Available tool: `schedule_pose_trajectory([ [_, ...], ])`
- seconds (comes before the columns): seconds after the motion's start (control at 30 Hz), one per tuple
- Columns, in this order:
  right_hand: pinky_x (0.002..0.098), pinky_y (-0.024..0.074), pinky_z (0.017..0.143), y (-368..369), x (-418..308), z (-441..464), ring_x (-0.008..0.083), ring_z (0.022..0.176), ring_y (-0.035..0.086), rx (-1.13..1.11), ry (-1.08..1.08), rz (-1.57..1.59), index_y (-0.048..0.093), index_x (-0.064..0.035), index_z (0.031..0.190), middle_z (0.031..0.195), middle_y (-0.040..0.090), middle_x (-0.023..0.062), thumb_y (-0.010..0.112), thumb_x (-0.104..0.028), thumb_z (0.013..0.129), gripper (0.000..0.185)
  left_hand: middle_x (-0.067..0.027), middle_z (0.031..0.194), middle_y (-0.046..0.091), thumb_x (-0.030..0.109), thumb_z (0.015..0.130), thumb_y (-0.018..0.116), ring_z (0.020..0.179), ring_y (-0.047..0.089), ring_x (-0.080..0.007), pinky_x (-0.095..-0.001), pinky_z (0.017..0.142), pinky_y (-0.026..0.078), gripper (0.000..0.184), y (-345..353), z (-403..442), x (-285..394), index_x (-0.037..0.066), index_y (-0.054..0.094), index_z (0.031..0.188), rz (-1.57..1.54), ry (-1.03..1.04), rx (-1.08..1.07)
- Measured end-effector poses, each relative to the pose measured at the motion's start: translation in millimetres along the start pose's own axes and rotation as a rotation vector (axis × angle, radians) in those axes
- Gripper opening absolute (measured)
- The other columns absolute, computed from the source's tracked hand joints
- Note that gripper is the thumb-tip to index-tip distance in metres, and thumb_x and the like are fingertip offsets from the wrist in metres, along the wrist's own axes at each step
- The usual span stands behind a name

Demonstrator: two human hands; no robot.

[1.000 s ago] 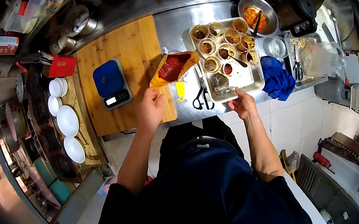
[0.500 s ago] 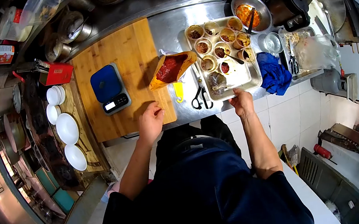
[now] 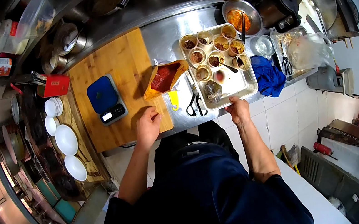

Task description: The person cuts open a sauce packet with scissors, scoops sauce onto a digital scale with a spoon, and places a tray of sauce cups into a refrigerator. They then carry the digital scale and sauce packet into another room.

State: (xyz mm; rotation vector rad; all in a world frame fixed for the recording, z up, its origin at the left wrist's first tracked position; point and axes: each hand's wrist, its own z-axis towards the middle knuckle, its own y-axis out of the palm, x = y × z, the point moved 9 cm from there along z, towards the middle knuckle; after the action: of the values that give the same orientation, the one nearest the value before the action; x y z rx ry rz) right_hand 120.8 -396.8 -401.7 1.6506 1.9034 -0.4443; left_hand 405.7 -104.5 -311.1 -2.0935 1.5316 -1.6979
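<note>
My right hand (image 3: 238, 110) grips the near rim of a metal tray (image 3: 240, 93), thumb on top and fingers below. In the tray stand several clear plastic cups (image 3: 196, 57) with dark and reddish contents, some with spoons, and a knotted plastic bag (image 3: 213, 91). My left hand (image 3: 148, 124) is loosely curled above the wooden cutting board (image 3: 127, 50), with nothing visible in it. Beyond it stands an opened pouch of red sauce (image 3: 164, 78). A blue-topped digital scale (image 3: 105, 99) lies to its left.
Scissors (image 3: 195, 103) and a yellow hooked tool (image 3: 174, 100) lie left of the tray. A blue cloth (image 3: 270, 77), a metal bowl of orange-red food (image 3: 254, 13) and a clear plastic bag (image 3: 311, 51) are to the right. White bowls (image 3: 66, 140) line the left side.
The whole view has shifted a little, so the counter appears slightly lower and further left. My right hand stays on the tray rim; my left hand stays curled above the board.
</note>
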Motion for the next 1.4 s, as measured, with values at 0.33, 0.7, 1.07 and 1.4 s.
schedule_pose_trajectory([
  [0.33,0.0325,0.0595,0.06,-3.5,-1.1,-22.5,0.0204,0.072,0.068,0.028,-0.004,0.023,0.063,0.0047,0.113,0.096,0.071,0.0127,0.06,-0.005,0.096,0.02,-0.0171,0.102,0.076,0.009,0.093,0.073,0.091,0.073,-0.0222,-0.0332,0.082,0.057,0.033,13.9,4.5,7.5,-0.004,0.065,0.122,-0.007,0.045,-0.06],
  [0.7,0.0342,0.0599,0.062,-12.4,18.4,-24.2,0.0212,0.074,0.069,0.013,0.048,0.019,0.063,0.0042,0.117,0.101,0.072,0.0133,0.061,-0.006,0.097,0.022,-0.0205,0.107,0.076,0.012,0.093,0.072,0.098,0.075,-0.0315,-0.0383,0.086,0.058,0.031,26.3,4.0,34.4,-0.002,0.068,0.121,0.023,0.132,-0.126],
  [1.07,0.0345,0.0597,0.066,-34.2,46.4,-45.1,0.0218,0.081,0.071,0.051,0.071,0.076,0.063,0.0034,0.118,0.107,0.073,0.0128,0.064,-0.007,0.097,0.024,-0.0166,0.1,0.076,0.009,0.095,0.071,0.09,0.074,-0.0214,-0.0316,0.082,0.057,0.029,54.2,-1.9,35.4,-0.003,0.067,0.121,0.009,0.155,-0.232],
  [1.4,0.0362,0.0607,0.068,-58.2,75.8,-84.7,0.0215,0.082,0.072,0.103,0.08,0.129,0.064,0.0028,0.116,0.105,0.074,0.0111,0.063,-0.006,0.096,0.021,-0.0112,0.118,0.072,0.019,0.102,0.065,0.099,0.069,-0.0158,-0.0288,0.075,0.057,0.039,120.5,-4.3,30.4,-0.003,0.06,0.134,-0.273,-0.128,-0.55],
])
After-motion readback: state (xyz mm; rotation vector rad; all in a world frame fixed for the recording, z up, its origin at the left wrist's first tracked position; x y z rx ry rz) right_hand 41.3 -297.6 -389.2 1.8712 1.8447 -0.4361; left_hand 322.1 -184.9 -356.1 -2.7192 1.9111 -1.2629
